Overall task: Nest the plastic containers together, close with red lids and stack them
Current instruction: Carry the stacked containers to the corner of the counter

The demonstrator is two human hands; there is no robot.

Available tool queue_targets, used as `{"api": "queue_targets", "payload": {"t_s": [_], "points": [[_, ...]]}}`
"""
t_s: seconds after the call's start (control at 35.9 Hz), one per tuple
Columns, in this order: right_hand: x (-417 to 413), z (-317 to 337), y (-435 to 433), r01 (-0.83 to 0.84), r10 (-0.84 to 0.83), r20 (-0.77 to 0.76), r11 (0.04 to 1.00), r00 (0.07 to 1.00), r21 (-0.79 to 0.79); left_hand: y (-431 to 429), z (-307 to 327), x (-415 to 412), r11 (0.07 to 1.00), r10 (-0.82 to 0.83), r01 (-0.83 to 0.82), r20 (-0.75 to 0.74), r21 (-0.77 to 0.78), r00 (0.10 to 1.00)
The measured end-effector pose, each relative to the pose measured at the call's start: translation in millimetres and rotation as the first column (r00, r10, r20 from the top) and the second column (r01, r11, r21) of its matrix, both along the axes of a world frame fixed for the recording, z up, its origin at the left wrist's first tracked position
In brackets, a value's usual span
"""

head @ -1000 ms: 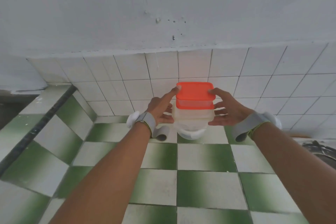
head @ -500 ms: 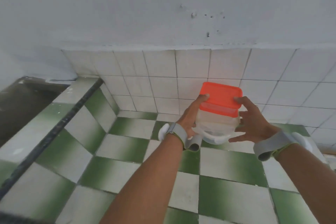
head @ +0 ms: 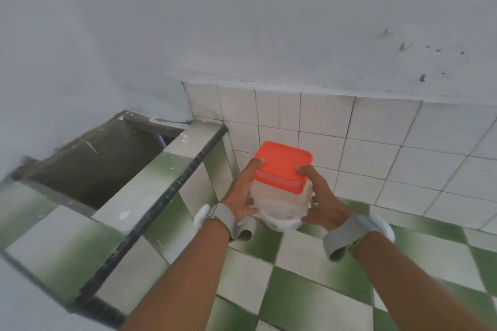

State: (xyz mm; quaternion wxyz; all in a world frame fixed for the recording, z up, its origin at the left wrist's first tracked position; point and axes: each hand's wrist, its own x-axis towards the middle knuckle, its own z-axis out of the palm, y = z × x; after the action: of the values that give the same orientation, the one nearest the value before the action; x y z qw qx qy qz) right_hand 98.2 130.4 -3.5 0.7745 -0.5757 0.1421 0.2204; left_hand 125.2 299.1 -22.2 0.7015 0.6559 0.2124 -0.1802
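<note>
I hold a stack of clear plastic containers (head: 279,201) between both hands, above the green and white tiled counter (head: 309,295). A red lid (head: 283,162) closes the top one. My left hand (head: 243,193) grips the stack's left side, thumb on the lid's edge. My right hand (head: 321,199) grips its right side, thumb on the lid's near right corner. A white rounded container (head: 279,222) shows under the stack; whether it rests on the counter I cannot tell. Both wrists wear grey straps.
A white tiled backsplash (head: 376,142) rises behind the counter under a grey wall. At the left a dark strip (head: 172,196) edges the counter, and beyond it a dark recessed opening (head: 99,161) drops away.
The view has swung left, bringing the dark recess into sight. Both hands keep the same grip on the lidded stack, which now tilts slightly.
</note>
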Motion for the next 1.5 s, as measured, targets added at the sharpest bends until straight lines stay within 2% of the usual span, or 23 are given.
{"api": "queue_targets", "payload": {"t_s": [0.08, 0.17, 0.28, 0.39, 0.5, 0.56, 0.7, 0.81, 0.86, 0.92, 0.97, 1.11, 1.28, 1.34, 1.42, 1.5], "points": [[13.2, -6.5, 24.5, -0.017, 0.014, 0.036, 0.996, 0.999, 0.091, 23.7, -0.9, 14.2, 1.000, 0.001, 0.000, 0.038, -0.015, 0.999], [38.7, -34.2, 35.0, 0.013, -0.015, 0.048, 0.999, 0.999, 0.049, 37.1, -1.9, 27.4, 0.998, -0.026, 0.028, 0.038, -0.051, 0.999], [43.8, -5.2, 51.6, 0.108, -0.108, -0.012, 0.993, 0.994, -0.052, 43.2, -4.1, 49.3, 0.992, -0.053, 0.058, 0.044, -0.113, 0.998], [57.9, 2.1, 54.9, 0.165, -0.166, -0.012, 0.986, 0.986, -0.027, 36.7, -0.3, 60.7, 0.987, -0.088, 0.096, 0.071, -0.126, 0.994], [65.0, 10.0, 58.2, 0.203, -0.203, -0.008, 0.979, 0.979, 0.034, 37.2, -12.5, 77.0, 0.962, -0.141, 0.152, 0.066, -0.226, 0.988], [68.2, 9.9, 58.0, 0.208, -0.207, -0.035, 0.978, 0.978, 0.027, 36.2, -15.9, 78.8, 0.958, -0.158, 0.174, 0.088, -0.230, 0.984], [64.7, 23.3, 63.1, 0.284, -0.284, 0.028, 0.958, 0.959, -0.026, 38.3, -13.0, 72.0, 0.978, -0.127, 0.149, 0.151, -0.147, 0.980], [69.8, -5.2, 60.1, 0.452, -0.442, 0.139, 0.890, 0.886, -0.052, 40.4, -42.7, 79.9, 0.987, 0.093, -0.050, 0.282, -0.155, 0.955], [64.1, -10.4, 65.8, 0.526, -0.514, 0.207, 0.851, 0.832, -0.001, 37.3, -21.3, 63.9, 0.988, 0.146, -0.108, 0.418, -0.114, 0.897], [58.5, -7.8, 79.8, 0.490, -0.496, 0.235, 0.868, 0.836, 0.088, 35.3, -9.2, 55.3, 0.990, 0.138, -0.103, 0.478, -0.099, 0.867], [59.5, -10.7, 88.6, 0.468, -0.480, 0.256, 0.877, 0.839, 0.113, 32.5, -6.5, 55.6, 0.994, 0.095, -0.058, 0.466, -0.093, 0.880], [74.1, -16.6, 95.2, 0.471, -0.462, 0.279, 0.881, 0.842, 0.036, 31.9, -29.1, 78.8, 0.997, -0.037, 0.062, 0.366, -0.054, 0.930], [74.0, -14.5, 94.7, 0.485, -0.455, 0.318, 0.875, 0.832, -0.016, 26.5, -21.6, 75.2, 0.992, -0.106, 0.121, 0.340, -0.022, 0.934], [72.7, -15.1, 93.0, 0.499, -0.473, 0.295, 0.867, 0.830, -0.014, 27.6, -23.3, 74.4, 0.994, -0.090, 0.106, 0.357, -0.025, 0.930], [67.2, -17.0, 87.2, 0.538, -0.530, 0.231, 0.842, 0.816, 0.034, 29.9, -17.4, 66.4, 0.999, 0.016, -0.001, 0.377, -0.040, 0.926], [62.8, -27.0, 77.2, 0.556, -0.559, 0.148, 0.829, 0.816, 0.066, 35.1, -28.5, 64.9, 0.996, 0.087, -0.069, 0.349, -0.063, 0.933]]}}
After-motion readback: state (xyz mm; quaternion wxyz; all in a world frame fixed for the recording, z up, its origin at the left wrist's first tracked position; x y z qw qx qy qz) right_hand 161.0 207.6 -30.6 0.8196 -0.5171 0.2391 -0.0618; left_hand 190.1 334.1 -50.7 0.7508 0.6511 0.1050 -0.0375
